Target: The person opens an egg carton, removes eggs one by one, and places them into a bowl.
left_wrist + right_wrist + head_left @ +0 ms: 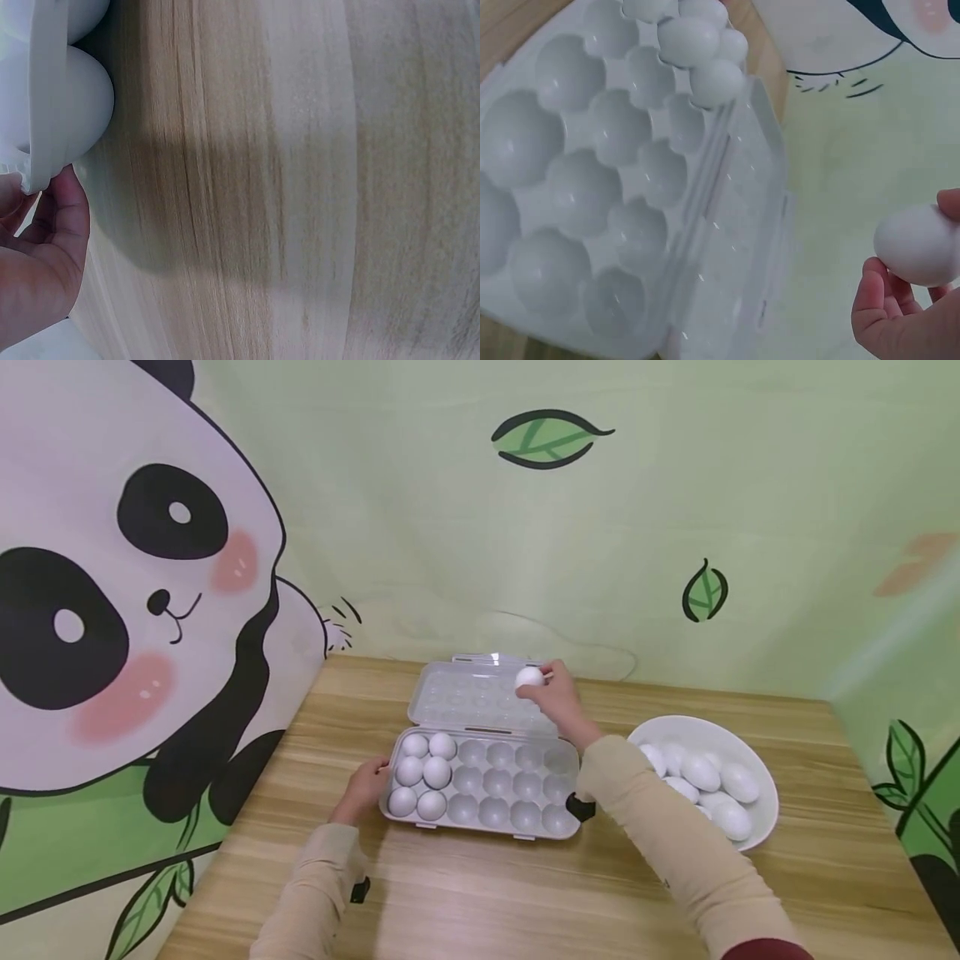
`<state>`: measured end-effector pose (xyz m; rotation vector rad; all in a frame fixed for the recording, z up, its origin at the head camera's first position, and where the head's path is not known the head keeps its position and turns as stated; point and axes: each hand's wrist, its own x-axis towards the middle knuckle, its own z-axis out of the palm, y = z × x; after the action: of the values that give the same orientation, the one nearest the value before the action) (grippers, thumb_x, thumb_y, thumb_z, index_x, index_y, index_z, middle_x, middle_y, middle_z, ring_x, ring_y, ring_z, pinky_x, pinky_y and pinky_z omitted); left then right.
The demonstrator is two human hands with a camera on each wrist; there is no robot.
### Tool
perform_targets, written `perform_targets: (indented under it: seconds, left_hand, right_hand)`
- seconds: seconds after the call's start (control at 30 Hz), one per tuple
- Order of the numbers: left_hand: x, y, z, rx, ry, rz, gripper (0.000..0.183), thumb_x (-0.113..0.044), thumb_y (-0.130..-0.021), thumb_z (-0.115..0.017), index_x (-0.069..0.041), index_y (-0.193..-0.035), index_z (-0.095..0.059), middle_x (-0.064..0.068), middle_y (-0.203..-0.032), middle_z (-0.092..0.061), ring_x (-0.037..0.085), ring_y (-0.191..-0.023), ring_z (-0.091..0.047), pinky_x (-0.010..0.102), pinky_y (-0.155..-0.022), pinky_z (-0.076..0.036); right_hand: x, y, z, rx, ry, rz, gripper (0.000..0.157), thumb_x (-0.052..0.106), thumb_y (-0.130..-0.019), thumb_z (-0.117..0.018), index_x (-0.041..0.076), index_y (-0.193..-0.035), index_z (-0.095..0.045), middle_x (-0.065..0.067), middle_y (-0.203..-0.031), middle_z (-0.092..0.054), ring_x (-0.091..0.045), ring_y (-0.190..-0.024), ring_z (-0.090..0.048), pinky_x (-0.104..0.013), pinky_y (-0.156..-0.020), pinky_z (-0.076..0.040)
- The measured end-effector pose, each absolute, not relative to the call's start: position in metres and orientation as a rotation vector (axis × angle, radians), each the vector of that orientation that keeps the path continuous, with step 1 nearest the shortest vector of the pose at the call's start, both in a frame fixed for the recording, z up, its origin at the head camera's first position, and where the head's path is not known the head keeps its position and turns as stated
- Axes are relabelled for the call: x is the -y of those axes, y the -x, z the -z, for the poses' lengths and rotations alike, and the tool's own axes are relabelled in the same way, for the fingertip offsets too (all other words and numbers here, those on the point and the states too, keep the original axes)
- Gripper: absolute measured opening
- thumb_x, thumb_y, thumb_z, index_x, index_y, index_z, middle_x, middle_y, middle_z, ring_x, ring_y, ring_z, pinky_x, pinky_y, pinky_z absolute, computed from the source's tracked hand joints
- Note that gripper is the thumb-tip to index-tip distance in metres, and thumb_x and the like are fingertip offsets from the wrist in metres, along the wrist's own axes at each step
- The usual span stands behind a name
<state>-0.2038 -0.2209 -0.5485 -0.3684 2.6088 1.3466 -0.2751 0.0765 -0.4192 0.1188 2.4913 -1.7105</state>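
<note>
A white egg is pinched in my right hand, held over the egg box's raised clear lid. In the right wrist view the same egg sits between thumb and fingers. The white plastic egg box lies open on the table, its two leftmost columns filled with eggs and the other cups bare. My left hand grips the box's left end; the left wrist view shows its fingertips under the rim.
A white oval bowl of several eggs stands to the right of the box, partly behind the right sleeve. Behind the wooden table hangs a green cloth backdrop printed with a panda and leaves.
</note>
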Motion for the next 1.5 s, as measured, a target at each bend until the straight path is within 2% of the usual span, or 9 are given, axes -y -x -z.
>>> perform_targets:
  seconds: [0.2, 0.4, 0.63, 0.83, 1.03, 1.3, 1.5]
  left_hand:
    - [0.222, 0.203, 0.550, -2.608, 0.376, -1.346, 0.034, -0.009, -0.091, -0.035, 0.006, -0.119, -0.048, 0.027, -0.122, -0.047, 0.037, -0.111, -0.045, 0.046, -0.093, -0.037]
    - [0.222, 0.202, 0.548, -2.609, 0.374, -1.335, 0.033, -0.009, -0.091, -0.035, 0.006, -0.117, -0.048, 0.027, -0.121, -0.047, 0.037, -0.110, -0.045, 0.046, -0.093, -0.037]
    - [0.224, 0.202, 0.547, -2.635, 0.358, -1.303, 0.031, -0.009, -0.090, -0.035, 0.006, -0.112, -0.051, 0.026, -0.115, -0.050, 0.036, -0.105, -0.047, 0.045, -0.090, -0.038]
    - [0.224, 0.203, 0.547, -2.620, 0.383, -1.319, 0.031, -0.010, -0.089, -0.036, 0.005, -0.112, -0.052, 0.026, -0.117, -0.050, 0.035, -0.107, -0.046, 0.046, -0.092, -0.037]
    - [0.225, 0.205, 0.550, -2.629, 0.370, -1.312, 0.031, -0.010, -0.090, -0.036, 0.005, -0.112, -0.052, 0.025, -0.116, -0.051, 0.035, -0.107, -0.046, 0.046, -0.092, -0.037]
    - [0.223, 0.206, 0.552, -2.630, 0.361, -1.343, 0.030, -0.009, -0.089, -0.037, 0.006, -0.110, -0.052, 0.025, -0.114, -0.052, 0.035, -0.105, -0.047, 0.045, -0.090, -0.037]
    - [0.222, 0.205, 0.551, -2.595, 0.375, -1.370, 0.033, -0.009, -0.090, -0.035, 0.006, -0.117, -0.049, 0.027, -0.121, -0.048, 0.037, -0.111, -0.044, 0.046, -0.094, -0.036]
  right_hand:
    - [-0.116, 0.278, 0.398, -2.596, -0.038, 1.634, 0.046, 0.008, -0.071, -0.064, -0.002, -0.109, -0.042, -0.016, -0.097, -0.051, -0.023, -0.085, -0.049, -0.025, -0.067, -0.041]
    - [-0.168, 0.281, 0.380, -2.675, -0.011, 1.449, 0.049, 0.015, -0.076, -0.062, -0.002, -0.117, -0.040, -0.019, -0.107, -0.047, -0.027, -0.094, -0.045, -0.029, -0.072, -0.039]
    - [-0.225, 0.277, 0.380, -2.713, 0.069, 1.245, 0.048, 0.020, -0.081, -0.058, -0.005, -0.117, -0.040, -0.020, -0.105, -0.048, -0.027, -0.090, -0.046, -0.029, -0.072, -0.043]
    - [-0.262, 0.270, 0.389, -2.765, 0.108, 1.021, 0.043, 0.020, -0.079, -0.059, -0.006, -0.110, -0.042, -0.023, -0.101, -0.049, -0.029, -0.086, -0.048, -0.027, -0.067, -0.040]
    - [-0.287, 0.268, 0.401, -2.855, 0.193, 0.816, 0.040, 0.018, -0.074, -0.062, -0.008, -0.100, -0.045, -0.024, -0.090, -0.052, -0.029, -0.077, -0.049, -0.026, -0.060, -0.038]
    - [-0.302, 0.264, 0.418, -2.908, 0.228, 0.612, 0.041, 0.016, -0.071, -0.063, -0.009, -0.099, -0.045, -0.022, -0.086, -0.055, -0.029, -0.074, -0.051, -0.035, -0.063, -0.041]
    - [-0.306, 0.266, 0.429, -2.897, 0.232, 0.514, 0.039, 0.015, -0.071, -0.062, -0.008, -0.098, -0.047, -0.020, -0.085, -0.056, -0.028, -0.072, -0.051, -0.037, -0.062, -0.041]
